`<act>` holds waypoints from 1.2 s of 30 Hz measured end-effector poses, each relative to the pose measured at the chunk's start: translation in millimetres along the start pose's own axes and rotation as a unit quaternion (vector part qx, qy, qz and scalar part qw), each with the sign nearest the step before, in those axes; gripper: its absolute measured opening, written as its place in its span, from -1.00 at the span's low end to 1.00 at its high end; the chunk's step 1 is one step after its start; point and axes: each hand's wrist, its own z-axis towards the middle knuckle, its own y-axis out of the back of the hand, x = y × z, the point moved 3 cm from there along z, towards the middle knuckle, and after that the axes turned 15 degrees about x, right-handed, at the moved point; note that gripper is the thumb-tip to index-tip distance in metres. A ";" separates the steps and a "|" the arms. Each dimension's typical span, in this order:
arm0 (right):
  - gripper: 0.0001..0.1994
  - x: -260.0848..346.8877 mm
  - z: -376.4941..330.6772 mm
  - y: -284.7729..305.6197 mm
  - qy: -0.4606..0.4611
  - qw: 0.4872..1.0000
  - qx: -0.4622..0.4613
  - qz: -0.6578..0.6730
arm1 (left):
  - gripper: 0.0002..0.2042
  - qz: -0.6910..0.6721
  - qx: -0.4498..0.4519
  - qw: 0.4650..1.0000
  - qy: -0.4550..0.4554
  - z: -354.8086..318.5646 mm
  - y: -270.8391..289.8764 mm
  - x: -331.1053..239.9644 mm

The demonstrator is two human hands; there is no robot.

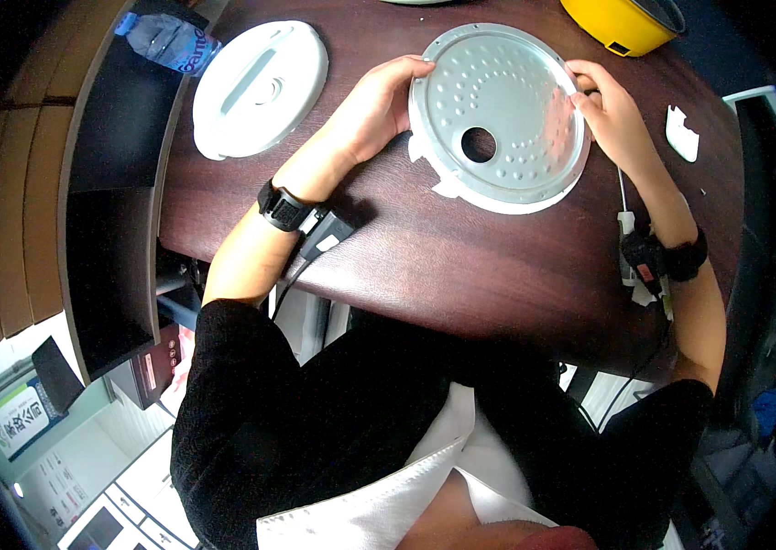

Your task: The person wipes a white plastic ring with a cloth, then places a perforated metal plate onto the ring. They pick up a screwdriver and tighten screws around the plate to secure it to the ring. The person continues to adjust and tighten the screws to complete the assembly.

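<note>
Both of my hands hold a round, dimpled metal inner lid (470, 82) over the dark wooden table. It has one round hole below its middle and a white plastic rim with tabs showing along its lower left edge. My left hand (379, 112) grips its upper left edge, thumb against the rim, other fingers mostly hidden. At the opposite edge, my right hand (615, 121) pinches the rim between thumb and curled fingers. Left of my left hand lies a white oval plastic cover (232, 110) with a recessed slot.
A clear bottle (166, 41) lies beyond the cover. At the far right stands a yellow container (612, 26); a small white plastic piece (681, 135) lies nearer. A thin-shafted tool (624, 220) is beside my right forearm. Cabled black devices sit at my wrists, above the table (461, 275).
</note>
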 end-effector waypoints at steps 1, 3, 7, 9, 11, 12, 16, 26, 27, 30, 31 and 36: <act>-0.67 -1.2 4.2 2.6 0.015 1.000 0.011 -0.002 | -0.70 0.000 0.001 1.000 0.003 0.6 0.5 0.0; -0.66 -2.2 12.6 8.0 0.043 0.999 0.032 -0.005 | -0.69 0.011 -0.004 1.000 0.008 0.6 -0.9 -0.7; -0.65 1.3 22.7 8.4 0.073 0.996 0.048 -0.027 | -0.68 0.015 -0.016 0.999 0.028 -2.9 -7.1 -2.1; -0.65 5.3 23.3 5.7 0.077 0.995 0.064 -0.014 | -0.64 0.021 0.003 0.999 0.037 -2.1 -2.9 -0.1; -0.66 9.9 20.9 2.3 0.076 0.995 0.066 -0.018 | -0.62 0.026 0.014 0.999 0.043 -0.5 2.2 1.6; -0.66 13.1 18.8 0.6 0.073 0.995 0.060 -0.030 | -0.62 0.030 0.015 0.998 0.044 0.1 4.3 2.0; -0.68 16.1 13.0 -0.1 0.060 0.993 0.040 -0.094 | -0.70 0.002 0.036 0.999 0.034 -0.1 2.9 0.6; -0.74 20.9 -0.8 -6.3 0.043 0.979 -0.011 -0.199 | -0.65 0.108 0.000 0.994 0.034 -0.2 2.9 1.5; -0.74 17.0 -0.5 -6.9 0.042 0.978 -0.012 -0.203 | -0.64 0.116 -0.002 0.993 0.032 -1.1 2.0 1.1; -0.75 16.4 -1.9 -9.8 0.032 0.977 -0.010 -0.209 | -0.62 0.124 0.001 0.992 0.038 -1.4 2.2 1.1; -0.74 17.0 -1.2 -10.2 0.029 0.977 -0.009 -0.210 | -0.61 0.125 0.001 0.991 0.040 -1.4 3.3 1.1; -0.68 10.1 7.5 -8.4 -0.050 0.979 0.032 -0.195 | -0.57 0.119 0.014 0.992 0.035 -1.3 5.1 1.7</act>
